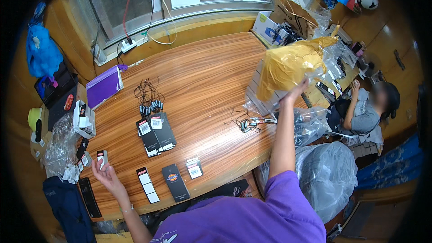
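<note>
My left hand (108, 181) hovers over the table's left front, fingers apart and holding nothing. Close to its fingertips lie small black-and-white cards (101, 156). My right arm stretches to the far right, where my right hand (293, 92) is closed at the lower edge of a crumpled yellow plastic bag (290, 65); its fingertips are partly hidden. Beneath and beside that bag are white boxes (255, 91) in clear plastic. Between my hands lie a dark stack of flat cards (167, 130), a white-labelled strip (147, 185), a dark flat card (175, 183) and small labelled tags (194, 169).
Black-corded items form a bundle (152, 105) behind the stack and another bundle (249, 125) at right. A purple folder (104, 87) lies far left, a black phone-like object (90, 198) near left. A large clear bag (321, 177) bulges beside the table. Another person (366, 112) sits at right.
</note>
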### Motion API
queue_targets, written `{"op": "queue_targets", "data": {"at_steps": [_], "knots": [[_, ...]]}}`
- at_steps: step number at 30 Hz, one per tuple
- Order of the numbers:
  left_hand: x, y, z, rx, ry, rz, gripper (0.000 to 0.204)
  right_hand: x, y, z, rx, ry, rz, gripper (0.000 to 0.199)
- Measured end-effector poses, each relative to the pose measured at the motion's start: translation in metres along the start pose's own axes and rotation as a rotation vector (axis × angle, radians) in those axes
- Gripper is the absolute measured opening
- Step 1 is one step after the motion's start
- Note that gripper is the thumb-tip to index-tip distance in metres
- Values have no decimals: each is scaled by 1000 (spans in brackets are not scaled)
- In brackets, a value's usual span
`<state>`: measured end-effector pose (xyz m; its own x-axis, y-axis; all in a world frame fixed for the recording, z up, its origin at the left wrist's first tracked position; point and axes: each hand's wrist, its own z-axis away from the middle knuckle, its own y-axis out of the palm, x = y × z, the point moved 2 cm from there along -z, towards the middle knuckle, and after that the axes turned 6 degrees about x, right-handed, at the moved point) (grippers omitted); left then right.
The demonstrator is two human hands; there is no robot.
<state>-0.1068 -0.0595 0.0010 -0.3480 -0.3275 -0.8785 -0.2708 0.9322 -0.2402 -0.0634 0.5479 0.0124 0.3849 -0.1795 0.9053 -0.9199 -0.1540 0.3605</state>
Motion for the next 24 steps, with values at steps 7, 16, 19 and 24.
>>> {"op": "queue_targets", "data": {"at_steps": [7,16,19,24], "knots": [[1,5,1,-9,30,18,52,-36,56,-6,82,-176,330,56],[-17,-5,3,-66,45,-53,52,-56,156,7,47,122,503,58],[-14,-21,13,-102,30,-101,53,-76,190,0,152,177,517,60],[-12,-26,10,-107,21,-106,53,-112,187,-85,817,433,-61,74]]}}
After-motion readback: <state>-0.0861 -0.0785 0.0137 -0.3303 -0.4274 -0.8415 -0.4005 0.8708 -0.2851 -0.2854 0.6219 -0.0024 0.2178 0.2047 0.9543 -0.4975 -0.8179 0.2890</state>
